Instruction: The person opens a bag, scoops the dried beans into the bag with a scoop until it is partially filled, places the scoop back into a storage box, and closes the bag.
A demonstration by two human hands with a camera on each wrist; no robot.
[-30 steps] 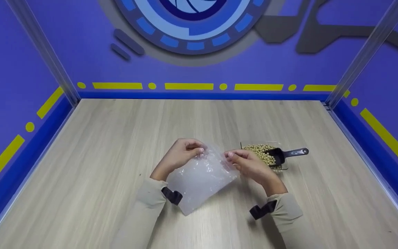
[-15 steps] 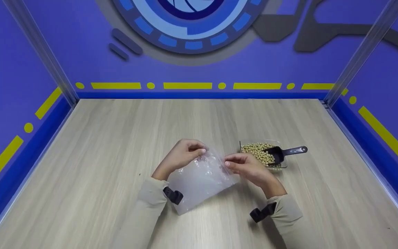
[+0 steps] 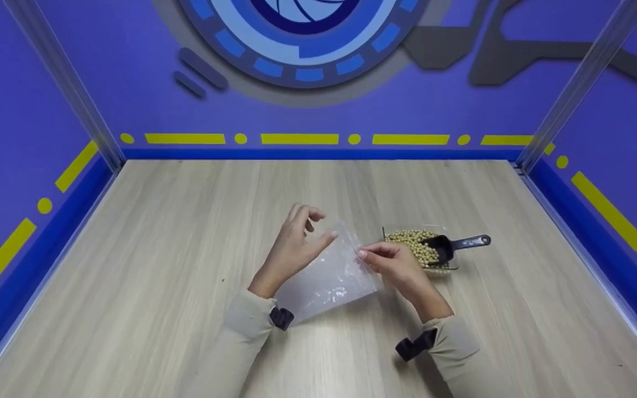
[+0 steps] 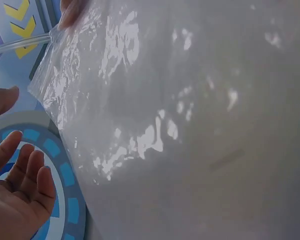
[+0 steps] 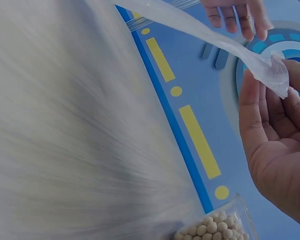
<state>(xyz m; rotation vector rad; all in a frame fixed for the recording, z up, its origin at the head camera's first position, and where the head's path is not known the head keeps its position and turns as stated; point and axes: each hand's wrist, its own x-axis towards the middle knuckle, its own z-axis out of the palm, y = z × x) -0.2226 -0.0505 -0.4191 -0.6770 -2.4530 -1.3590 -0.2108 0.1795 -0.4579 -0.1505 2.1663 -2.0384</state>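
Observation:
A translucent plastic bag (image 3: 324, 284) hangs tilted between the hands above the table. My right hand (image 3: 401, 268) pinches its upper right edge between thumb and fingertips; the right wrist view shows the bag's bunched edge (image 5: 270, 72) in that grip. My left hand (image 3: 299, 243) is beside the bag's upper left, with thumb and fingers spread apart and nothing between them. In the left wrist view, the left hand's fingers (image 4: 27, 172) stand apart from the bag (image 4: 140, 120). Whether the bag's mouth is open I cannot tell.
Right of the hands stands a clear container (image 3: 432, 226) of pale round beans (image 3: 410, 241). A black scoop (image 3: 444, 249) rests in the beans, its handle pointing right. Blue printed walls (image 3: 318, 119) enclose the wooden table (image 3: 186, 221) at the back and sides.
My left hand has let go of the bag, spreading its fingers and lifting slightly up. The right hand keeps its pinch, and the bag's lower corner has swung up.

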